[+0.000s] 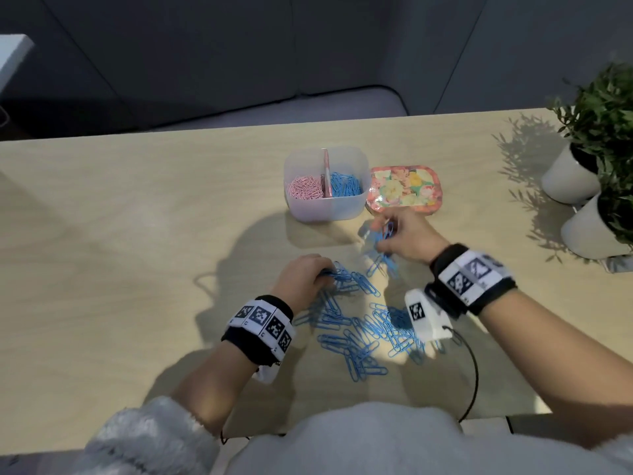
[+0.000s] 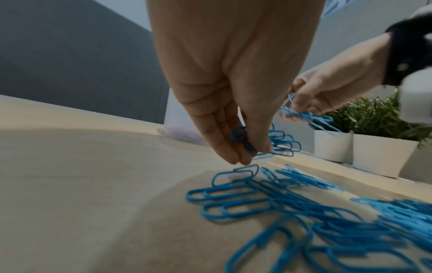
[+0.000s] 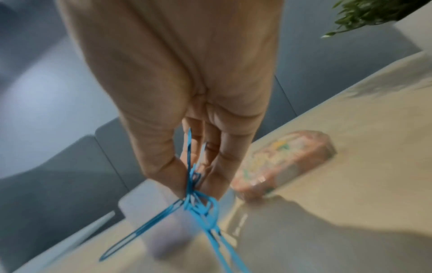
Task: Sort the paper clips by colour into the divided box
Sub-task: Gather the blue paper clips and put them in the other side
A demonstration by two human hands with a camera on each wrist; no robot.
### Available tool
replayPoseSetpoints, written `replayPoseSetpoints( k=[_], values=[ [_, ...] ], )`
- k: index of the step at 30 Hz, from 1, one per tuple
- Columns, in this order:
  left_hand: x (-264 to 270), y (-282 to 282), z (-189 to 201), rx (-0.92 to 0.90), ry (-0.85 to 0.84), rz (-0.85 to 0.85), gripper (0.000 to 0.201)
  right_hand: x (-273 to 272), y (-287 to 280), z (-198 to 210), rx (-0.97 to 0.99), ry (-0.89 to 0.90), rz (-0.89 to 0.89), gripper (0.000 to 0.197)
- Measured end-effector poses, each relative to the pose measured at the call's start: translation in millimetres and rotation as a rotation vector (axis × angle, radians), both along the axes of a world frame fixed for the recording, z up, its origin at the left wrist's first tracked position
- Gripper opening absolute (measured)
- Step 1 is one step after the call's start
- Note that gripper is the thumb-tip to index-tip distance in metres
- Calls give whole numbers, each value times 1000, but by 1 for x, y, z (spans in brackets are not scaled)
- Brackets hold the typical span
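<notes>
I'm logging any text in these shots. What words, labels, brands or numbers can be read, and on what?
No readable text anywhere.
Wristbands: black-and-white square marker patterns only, no letters or numbers.
Floral lid: flower print, no words.
Divided box and white plant pots: no labels.

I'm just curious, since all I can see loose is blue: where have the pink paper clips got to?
In the head view, the pink paper clips lie in the left compartment of the divided box, across the divider from blue ones, left of the flowered lid.
</notes>
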State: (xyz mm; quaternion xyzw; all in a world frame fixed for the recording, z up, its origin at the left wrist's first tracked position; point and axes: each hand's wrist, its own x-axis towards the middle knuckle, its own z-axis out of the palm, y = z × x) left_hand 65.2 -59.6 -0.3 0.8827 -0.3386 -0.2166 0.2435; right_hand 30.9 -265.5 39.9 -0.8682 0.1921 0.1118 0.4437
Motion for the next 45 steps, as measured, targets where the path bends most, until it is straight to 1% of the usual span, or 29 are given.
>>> replayPoseSetpoints(
  k=[2, 4, 6, 8, 9, 12, 15, 16, 18, 20, 22, 24, 26, 28, 29, 30, 31, 32, 33, 34, 36, 37, 38, 40, 43, 45],
  values=[
    [0, 4, 2, -43, 2, 40, 18, 28, -8, 18, 19, -49, -66, 30],
    [1, 8, 5, -75, 4, 75, 17, 58, -12, 32, -2, -102, -154, 26],
    [1, 9, 8, -91, 4, 98, 17, 85, -13, 38, -10, -139, -214, 30],
    [2, 9, 14, -95, 6, 107, 17, 104, -11, 36, -18, -127, -244, 32],
    [3, 7, 16, -103, 9, 112, 17, 109, -9, 35, -23, -94, -246, 30],
    [12, -5, 30, -152, 4, 142, 15, 117, -8, 26, -13, -24, -226, 16],
    [35, -25, 50, -184, -64, 176, 13, 117, -13, 29, 15, -55, -266, 19],
    [45, -33, 54, -197, -89, 202, 10, 114, -15, 28, 34, -94, -280, 19],
    [63, -49, 60, -194, -107, 275, 9, 99, -17, 32, 82, -159, -323, 17],
    [79, -70, 63, -118, -93, 301, 10, 74, -23, 33, 137, -191, -362, 20],
    [89, -89, 67, 30, -99, 253, 21, 44, -27, 31, 146, -198, -340, 28],
    [94, -99, 70, 116, -102, 191, 27, 12, -33, 24, 75, -193, -258, 30],
    [92, -102, 71, 117, -154, 142, 29, -21, -40, 18, -33, -143, -153, 23],
    [80, -96, 69, -1, -274, 87, 25, -57, -46, 15, -101, -28, -86, 2],
    [71, -88, 65, -103, -316, 56, 22, -75, -49, 12, -144, 58, -66, 17],
    [61, -78, 59, -173, -315, 11, 21, -92, -52, 5, -220, 166, -22, 36],
    [49, -67, 51, -182, -259, -55, 21, -108, -52, 0, -301, 275, 28, 55],
    [36, -53, 41, -149, -178, -133, 27, -123, -51, -8, -359, 369, 75, 72],
    [22, -38, 30, -95, -111, -209, 41, -137, -48, -16, -359, 432, 104, 86],
    [10, -24, 18, -45, -84, -269, 56, -147, -42, -23, -315, 451, 107, 97],
    [-12, 2, -1, 88, -93, -337, 87, -159, -28, -29, -228, 429, 108, 112],
    [-22, 11, -8, 162, -94, -354, 102, -161, -20, -31, -219, 388, 111, 113],
    [-30, 19, -13, 220, -93, -359, 114, -161, -13, -33, -226, 340, 117, 111],
    [-45, 25, -19, 287, -113, -345, 127, -156, 2, -37, -252, 251, 163, 97],
    [-63, 17, -20, 349, -87, -287, 136, -138, 23, -43, -268, 170, 205, 74],
    [-72, 6, -19, 394, -79, -269, 133, -121, 36, -43, -267, 121, 224, 63]
  ],
)
